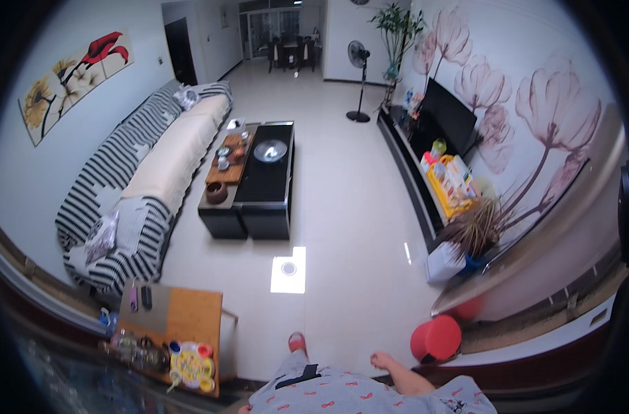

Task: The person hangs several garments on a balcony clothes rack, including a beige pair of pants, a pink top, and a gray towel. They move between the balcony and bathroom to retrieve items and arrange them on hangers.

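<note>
My right hand (382, 360) hangs beside my body over the pale tiled floor, its fingers curled in and nothing visible in them. Nearest to it, on the right, is a red stool-shaped plastic item (436, 339). Only a sliver of my left hand (245, 409) shows at the bottom edge, so its fingers are hidden. To the left of my body stands a wooden table (195, 310) with a colorful toy game board (191, 365), a cluster of clear glassware (141, 352), a pink case-like object (134, 298) and a dark one (146, 297). A red slipper (297, 342) is on my foot.
Ahead is a black coffee table (265, 181) with a glass bowl (270, 151) and a wooden tea tray (226, 173). A covered sofa (159, 150) lines the left wall. On the right are a low TV cabinet (407, 165), a potted plant (475, 227) and a standing fan (363, 83).
</note>
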Tool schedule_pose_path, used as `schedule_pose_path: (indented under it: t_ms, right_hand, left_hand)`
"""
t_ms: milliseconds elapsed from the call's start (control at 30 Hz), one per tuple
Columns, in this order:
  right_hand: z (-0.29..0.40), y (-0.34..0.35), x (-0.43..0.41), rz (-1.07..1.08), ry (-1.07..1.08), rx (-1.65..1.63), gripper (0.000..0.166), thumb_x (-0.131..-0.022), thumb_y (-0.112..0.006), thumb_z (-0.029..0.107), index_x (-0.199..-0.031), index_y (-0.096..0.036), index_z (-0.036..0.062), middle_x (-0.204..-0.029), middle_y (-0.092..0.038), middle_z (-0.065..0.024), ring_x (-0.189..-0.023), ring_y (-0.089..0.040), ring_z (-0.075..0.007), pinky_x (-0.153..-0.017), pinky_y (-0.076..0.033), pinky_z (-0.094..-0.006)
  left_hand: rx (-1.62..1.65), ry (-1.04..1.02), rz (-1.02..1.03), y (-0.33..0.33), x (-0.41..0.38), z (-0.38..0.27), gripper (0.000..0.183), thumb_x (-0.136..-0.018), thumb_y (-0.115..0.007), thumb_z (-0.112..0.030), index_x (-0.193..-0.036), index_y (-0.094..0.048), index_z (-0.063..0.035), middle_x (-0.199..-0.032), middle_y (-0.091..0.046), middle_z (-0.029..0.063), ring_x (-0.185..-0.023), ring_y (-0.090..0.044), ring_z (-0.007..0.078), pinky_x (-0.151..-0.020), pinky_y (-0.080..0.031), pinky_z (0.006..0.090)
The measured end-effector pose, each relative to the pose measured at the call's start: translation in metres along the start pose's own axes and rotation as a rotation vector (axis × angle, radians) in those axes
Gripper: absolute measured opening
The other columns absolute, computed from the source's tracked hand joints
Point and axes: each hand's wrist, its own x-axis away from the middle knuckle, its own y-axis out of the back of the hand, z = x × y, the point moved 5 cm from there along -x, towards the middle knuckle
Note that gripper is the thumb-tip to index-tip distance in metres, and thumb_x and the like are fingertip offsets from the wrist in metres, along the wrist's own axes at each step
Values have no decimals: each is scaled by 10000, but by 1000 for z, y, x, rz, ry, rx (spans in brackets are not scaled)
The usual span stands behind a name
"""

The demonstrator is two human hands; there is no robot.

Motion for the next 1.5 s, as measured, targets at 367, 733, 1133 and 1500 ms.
schedule_pose_path:
  t_ms: [367,733,1133,1500]
  right_hand:
    - [-105,38,-46,-46,-362,-139,345,-844,-564,389,-941,-738,107,-838,-727,-105,-749,-690,-214,-715,-540,-357]
    - [-7,283,-308,246,-323,-226,330,-868,-524,359,-913,-738,112,-810,-723,-89,-669,-680,-203,-634,-545,-362]
    - [104,791,-712,-493,-95,-281,246,-859,-567,204,-1026,-654,46,-831,-697,-108,-722,-666,-190,-689,-532,-354]
    - [148,906,-802,34,-235,-302,236,-872,-589,237,-1005,-657,55,-903,-697,-114,-750,-681,-240,-624,-546,-378]
  left_hand:
    - [-226,-252,-88,184,-317,-377,312,-846,-614,-326,-994,-683,-61,-859,-710,160,-758,-695,275,-762,-541,390]
    - [-150,-509,253,167,-427,-762,289,-944,-569,-270,-1079,-642,-25,-848,-694,103,-728,-684,180,-704,-548,335]
    - [-20,-19,-31,236,-561,-822,292,-900,-599,-318,-1025,-672,-65,-895,-681,127,-813,-668,233,-748,-524,362]
    - [-51,-320,-41,335,-878,-1265,388,-933,-541,-389,-872,-667,-28,-660,-637,115,-600,-648,211,-589,-523,349]
